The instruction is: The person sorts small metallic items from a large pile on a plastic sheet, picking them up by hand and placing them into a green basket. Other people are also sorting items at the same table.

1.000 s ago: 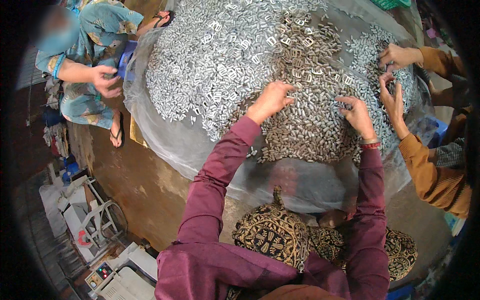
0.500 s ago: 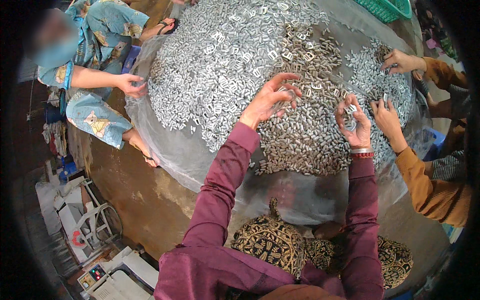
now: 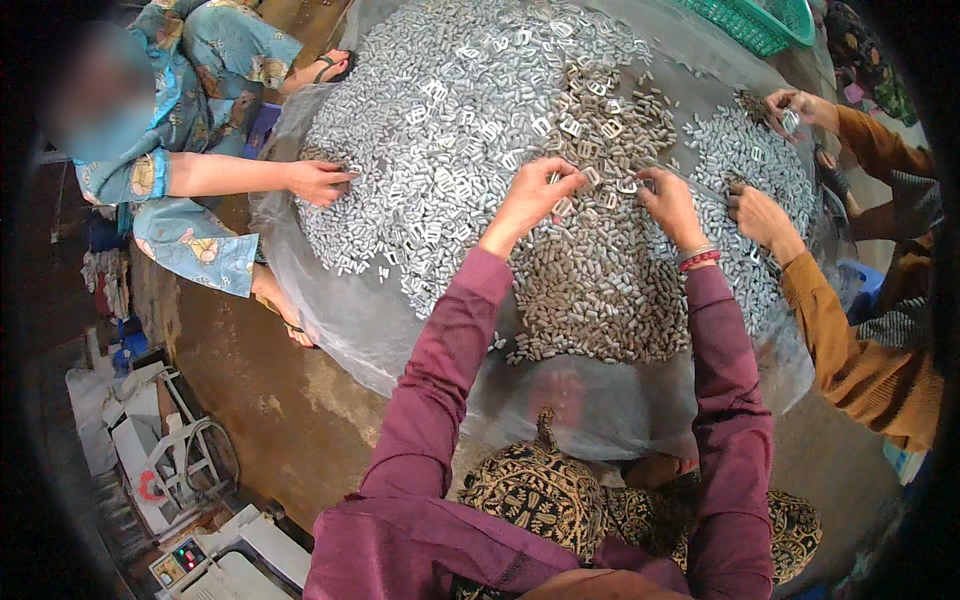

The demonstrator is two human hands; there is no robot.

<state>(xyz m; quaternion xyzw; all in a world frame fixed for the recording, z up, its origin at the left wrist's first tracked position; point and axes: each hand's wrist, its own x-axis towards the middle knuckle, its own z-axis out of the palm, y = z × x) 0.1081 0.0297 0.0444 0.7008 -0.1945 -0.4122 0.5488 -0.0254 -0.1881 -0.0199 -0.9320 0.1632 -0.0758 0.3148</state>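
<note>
My left hand (image 3: pixel 535 195) is closed over the brownish part of a pile of small metal cylinders, thumb and fingers drawn together around a metal buckle, which they partly hide. Just past its thumb tip shows another pale buckle frame (image 3: pixel 591 177). Opposite, my right hand (image 3: pixel 672 208) pinches at a slotted silver buckle (image 3: pixel 627 187). Both hands are low over the brownish cylinders (image 3: pixel 600 300). More buckles, such as a darker one (image 3: pixel 612 128), lie scattered just beyond my hands. Brighter silver cylinders (image 3: pixel 390 150) spread to the left.
A translucent sheet (image 3: pixel 350 325) lies under the pile. At left, a co-worker's hand (image 3: pixel 318 184) touches the silver cylinders; at right, another person's hands (image 3: pixel 765 220) work beside mine. A green plastic basket (image 3: pixel 765 30) stands at the far right. Machines (image 3: pixel 165 440) stand at lower left.
Both my hands have turned from palms up, cupping buckles, to fingers down over the pile, and come closer together. The left co-worker's hand has reached inward onto the pile.
</note>
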